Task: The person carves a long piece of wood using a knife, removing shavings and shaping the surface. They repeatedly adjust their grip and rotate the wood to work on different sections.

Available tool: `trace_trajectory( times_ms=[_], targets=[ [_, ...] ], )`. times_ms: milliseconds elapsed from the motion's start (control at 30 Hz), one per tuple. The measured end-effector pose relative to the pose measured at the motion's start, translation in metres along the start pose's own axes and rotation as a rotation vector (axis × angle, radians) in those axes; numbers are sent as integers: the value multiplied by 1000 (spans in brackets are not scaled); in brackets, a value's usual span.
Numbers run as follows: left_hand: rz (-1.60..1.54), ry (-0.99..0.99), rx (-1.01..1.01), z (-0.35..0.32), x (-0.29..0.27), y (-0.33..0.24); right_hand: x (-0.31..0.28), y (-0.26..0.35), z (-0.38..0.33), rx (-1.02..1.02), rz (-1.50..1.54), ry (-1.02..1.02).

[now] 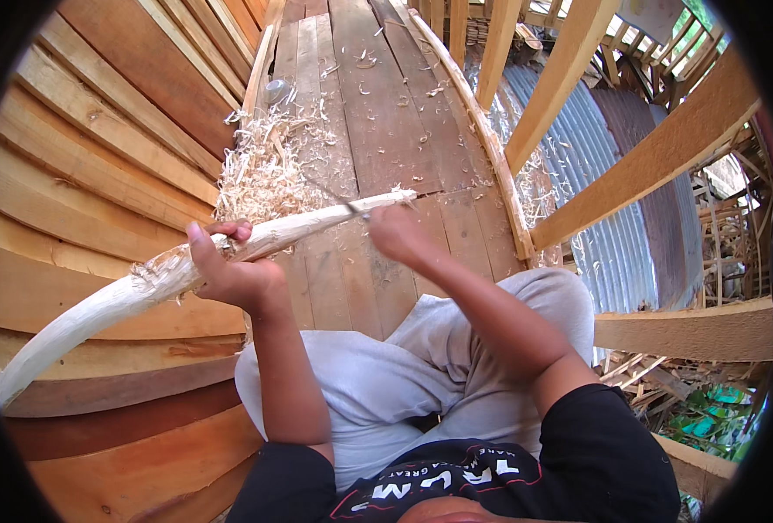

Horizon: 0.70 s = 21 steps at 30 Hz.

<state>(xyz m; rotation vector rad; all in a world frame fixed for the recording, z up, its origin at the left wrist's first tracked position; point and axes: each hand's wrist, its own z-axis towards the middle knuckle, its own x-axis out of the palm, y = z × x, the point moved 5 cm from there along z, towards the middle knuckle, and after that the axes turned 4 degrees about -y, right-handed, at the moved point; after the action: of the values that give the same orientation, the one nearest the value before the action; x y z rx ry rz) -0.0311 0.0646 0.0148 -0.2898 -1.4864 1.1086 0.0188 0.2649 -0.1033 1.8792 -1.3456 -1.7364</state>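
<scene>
A long peeled wooden pole runs from the left edge to the middle, slightly rising to the right. Its bark is gone, and a rough knotty patch shows just left of my grip. My left hand wraps round the pole from below, thumb up. Closed on a knife, my right hand is near the pole's frayed right end. The thin dark knife blade points up and left across the pole; its handle is hidden in my fist. Whether the edge touches the wood I cannot tell.
Curly wood shavings lie heaped on the plank floor beyond the pole, beside a small clear container. A plank wall stands close on the left. Slanting timber posts line the right, with corrugated metal sheeting beyond.
</scene>
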Motion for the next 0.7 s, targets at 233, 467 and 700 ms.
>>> trace_trajectory(
  times_ms=[233, 467, 700],
  targets=[
    [48, 213, 35, -3, -5, -2, 19, -118, 67, 34, -40, -92],
    [38, 787, 142, -28, 21, -13, -7, -52, 28, 211, -37, -9],
    [-201, 627, -21, 30, -25, 1, 18, -45, 37, 20, -182, 0]
  ],
)
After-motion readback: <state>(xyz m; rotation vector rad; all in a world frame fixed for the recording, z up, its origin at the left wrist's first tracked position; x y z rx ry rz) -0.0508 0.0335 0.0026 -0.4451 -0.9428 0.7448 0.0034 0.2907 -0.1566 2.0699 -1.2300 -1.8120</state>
